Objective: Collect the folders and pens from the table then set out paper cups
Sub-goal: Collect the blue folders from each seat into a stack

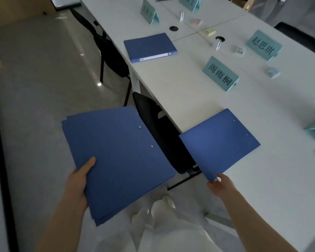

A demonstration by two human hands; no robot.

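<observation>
Lower left, our left hand (80, 180) grasps a folder stack (116, 160) over open floor; our right hand (219, 182) pinches a folder (218, 140) overhanging the table (189, 106) edge.

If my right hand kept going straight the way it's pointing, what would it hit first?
The right hand already pinches the near corner of the blue folder and points up-left along it. Past that folder, probably the black chair back, though depth is unclear.
</observation>
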